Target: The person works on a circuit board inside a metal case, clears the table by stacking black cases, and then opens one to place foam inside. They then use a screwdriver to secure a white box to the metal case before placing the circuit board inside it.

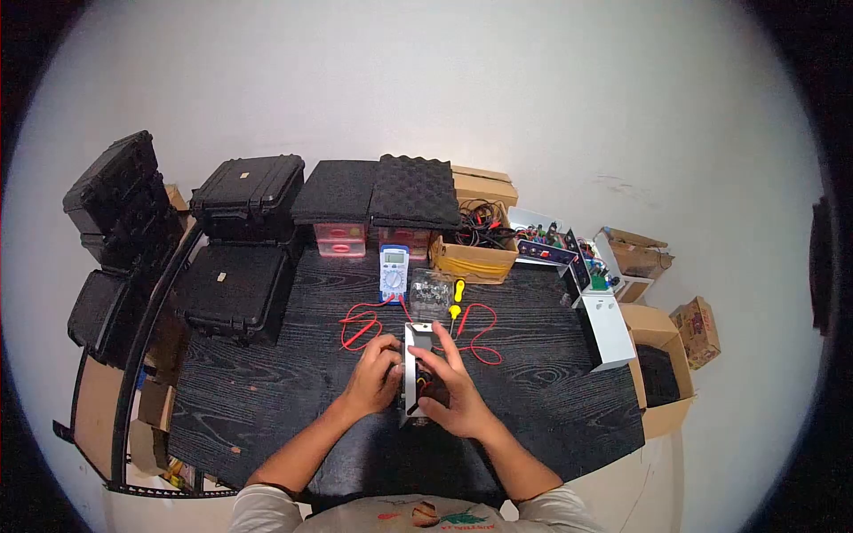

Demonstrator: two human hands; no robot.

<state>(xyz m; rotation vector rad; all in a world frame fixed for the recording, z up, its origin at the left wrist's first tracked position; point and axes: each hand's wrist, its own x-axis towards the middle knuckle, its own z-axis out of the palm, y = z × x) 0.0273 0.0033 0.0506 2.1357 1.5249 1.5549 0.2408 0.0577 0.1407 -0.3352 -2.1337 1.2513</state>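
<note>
Both our hands are on a small grey metal box w/ an open side, an electronics chassis by the look (415, 373), standing on edge at the near-middle of the dark wood-grain table (267, 391). Our left hand (375, 377) is curled round the chassis' left face, fingers closed on it and steadying it. Our right hand (451, 391) grips the right side, index finger stretched up along the top edge, other fingers partly inside the opening; what they touch in there is too small to tell.

Step in hand, as we judge it: holding the chassis still while working on sth inside, prob. fitting or checking a part. Next move likely calls for a firm left-hand hold so the box doesn't tip, plus fine fingertip work w/ the right in a tight space.

Chassis sits between the two hands, touching both, directly in front of us. Just beyond it lie red test leads (360, 324) looping across the table, running back to a white-and-blue digital multimeter (394, 273). Clear plastic bag or container (429, 298) lies just behind the chassis, w/ a yellow-handled screwdriver (458, 298) beside it. Black hard cases (235, 289) sit well apart at left, a white open enclosure w/ circuit boards (595, 302) at right
</note>
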